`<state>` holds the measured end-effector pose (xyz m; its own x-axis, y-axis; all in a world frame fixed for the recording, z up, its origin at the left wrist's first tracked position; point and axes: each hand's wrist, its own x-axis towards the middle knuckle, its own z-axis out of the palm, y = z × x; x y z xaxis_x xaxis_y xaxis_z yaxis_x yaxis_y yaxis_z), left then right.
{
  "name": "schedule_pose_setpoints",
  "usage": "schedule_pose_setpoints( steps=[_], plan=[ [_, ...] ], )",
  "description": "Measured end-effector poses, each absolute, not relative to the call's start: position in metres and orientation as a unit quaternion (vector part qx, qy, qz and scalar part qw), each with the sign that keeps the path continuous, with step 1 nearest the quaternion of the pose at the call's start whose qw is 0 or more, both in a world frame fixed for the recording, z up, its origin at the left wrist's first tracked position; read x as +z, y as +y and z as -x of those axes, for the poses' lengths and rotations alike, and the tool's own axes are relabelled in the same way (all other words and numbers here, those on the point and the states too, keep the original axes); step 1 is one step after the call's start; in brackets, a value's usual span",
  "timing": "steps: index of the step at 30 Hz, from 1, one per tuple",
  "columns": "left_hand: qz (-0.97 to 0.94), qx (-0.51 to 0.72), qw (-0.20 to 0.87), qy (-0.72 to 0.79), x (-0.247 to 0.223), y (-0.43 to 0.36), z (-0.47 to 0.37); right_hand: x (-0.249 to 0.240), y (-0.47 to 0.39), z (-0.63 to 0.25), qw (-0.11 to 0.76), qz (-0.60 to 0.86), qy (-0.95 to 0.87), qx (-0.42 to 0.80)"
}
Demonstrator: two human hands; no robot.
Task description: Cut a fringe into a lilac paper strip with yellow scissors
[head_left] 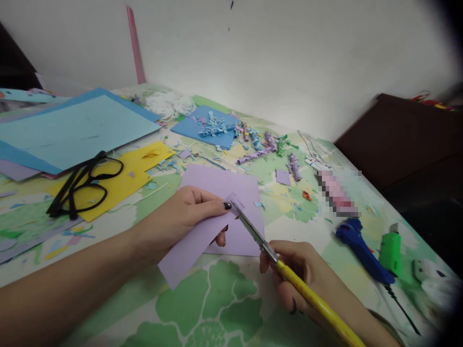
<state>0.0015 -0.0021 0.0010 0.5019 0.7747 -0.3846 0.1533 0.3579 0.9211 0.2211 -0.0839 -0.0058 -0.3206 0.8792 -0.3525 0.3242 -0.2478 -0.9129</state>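
My left hand [202, 208] pinches a strip of light purple paper [191, 250] between thumb and fingers, its lower end hanging toward me. Scissors [307, 294] with a long yellow handle are in my right hand [300, 270], whose fingers curl round them near the pivot. The blade tips meet the upper end of the strip, close to my left thumb; I cannot tell how far apart the blades are. Beneath both lies a larger sheet of purple paper [240, 180], flat on the flowered tablecloth [213, 308].
Black glasses [88, 193] rest on yellow paper [144, 180] at left, near stacked blue sheets [68, 127]. White string [170, 105] and small paper rolls [269, 142] lie farther back among scraps. At right are a blue glue gun [365, 250] and a green cutter [390, 253].
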Motion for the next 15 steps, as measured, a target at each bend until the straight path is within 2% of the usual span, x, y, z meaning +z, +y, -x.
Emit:
schedule_pose_setpoints(
  steps=[15],
  plan=[
    [-0.503, 0.233, 0.706, 0.441, 0.0027, -0.0017, -0.0038, -0.0051, -0.0818, -0.2196, 0.241, 0.536, -0.554, 0.59]
  ],
)
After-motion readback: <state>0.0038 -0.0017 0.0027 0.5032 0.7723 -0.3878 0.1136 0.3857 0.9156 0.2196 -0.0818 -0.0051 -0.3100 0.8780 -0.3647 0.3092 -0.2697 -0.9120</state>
